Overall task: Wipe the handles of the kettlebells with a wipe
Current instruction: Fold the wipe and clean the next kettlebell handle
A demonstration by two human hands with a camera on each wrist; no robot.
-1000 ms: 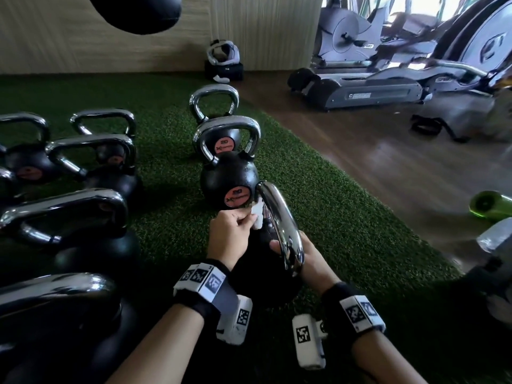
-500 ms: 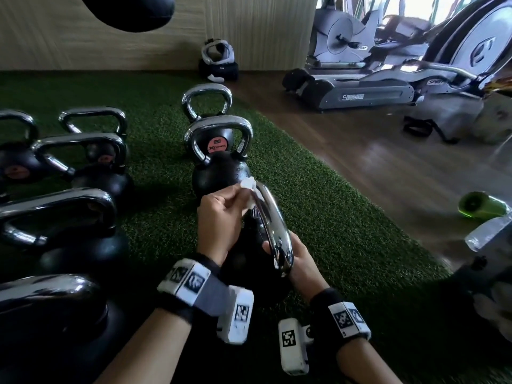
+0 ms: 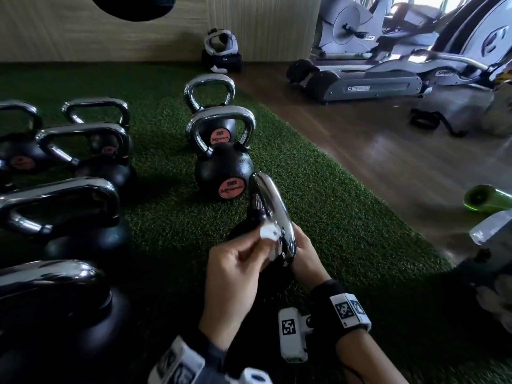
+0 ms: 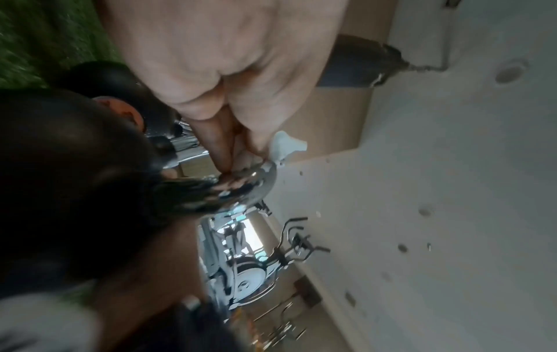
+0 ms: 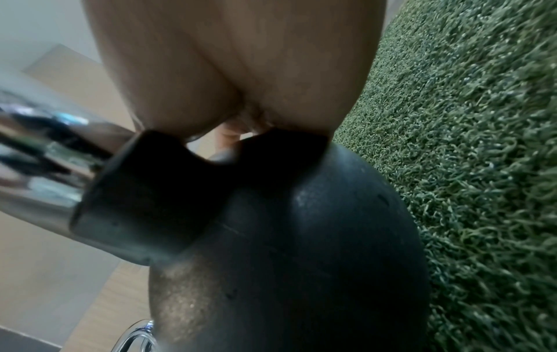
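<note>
The kettlebell being wiped has a black body (image 5: 301,250) and a chrome handle (image 3: 273,214), and it stands on the green turf close in front of me. My left hand (image 3: 260,246) pinches a small white wipe (image 3: 268,234) against the left side of the handle, near its closer end. In the left wrist view the wipe (image 4: 286,145) sticks out past the fingers above the chrome handle (image 4: 241,190). My right hand (image 3: 303,252) grips the kettlebell at the handle's near base, its fingers hidden behind the chrome. The right hand (image 5: 235,71) fills the top of the right wrist view.
More kettlebells stand on the turf: two straight ahead (image 3: 224,173) (image 3: 209,90) and several at the left (image 3: 83,151). Wooden floor lies to the right with a green bottle (image 3: 487,198) and exercise machines (image 3: 360,84). A wall closes the back.
My left hand has slid the wipe from the handle's far end back toward its near end. The right hand has kept its hold.
</note>
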